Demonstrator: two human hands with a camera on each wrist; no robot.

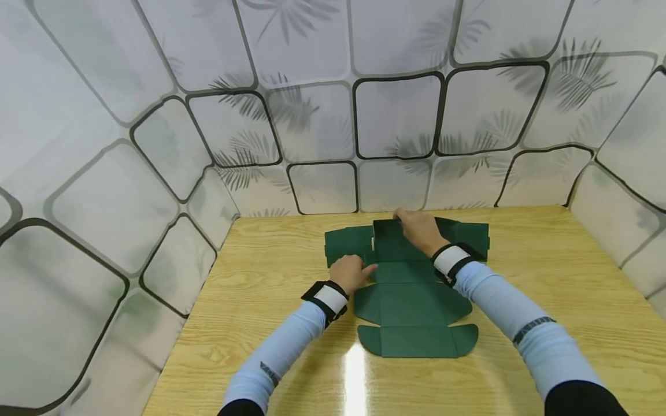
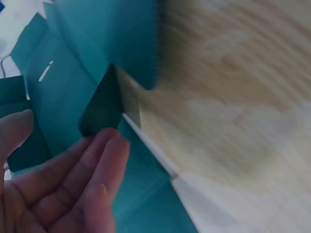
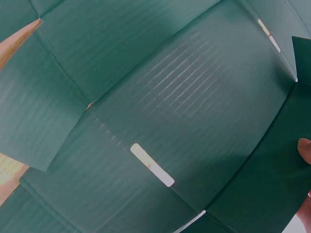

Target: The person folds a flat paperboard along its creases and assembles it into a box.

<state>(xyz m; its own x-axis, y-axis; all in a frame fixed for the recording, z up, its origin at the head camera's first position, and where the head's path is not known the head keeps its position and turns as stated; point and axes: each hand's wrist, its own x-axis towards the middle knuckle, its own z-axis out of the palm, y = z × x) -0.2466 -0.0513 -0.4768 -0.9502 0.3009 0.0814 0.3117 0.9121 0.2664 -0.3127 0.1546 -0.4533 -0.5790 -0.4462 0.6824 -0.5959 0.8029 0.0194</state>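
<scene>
A flat dark green cardboard box [image 1: 416, 303] lies unfolded on the table, its far panel [image 1: 390, 242] raised. My right hand [image 1: 420, 231] grips that panel at its top edge; the thumb [image 3: 305, 150] presses its inner face in the right wrist view. At the box's left side is my left hand [image 1: 350, 274], thumb held apart. In the left wrist view its fingertips [image 2: 116, 141] touch a small upturned flap [image 2: 104, 107]. A cut slot [image 3: 152, 165] shows along a crease in the right wrist view.
The light wooden table [image 1: 260, 271] runs back to a patterned fabric wall [image 1: 322, 185]. Side flaps [image 1: 470, 238] of the box spread left and right. Its rounded front flap [image 1: 416, 342] lies nearest me, with a bright reflection on the wood beside it.
</scene>
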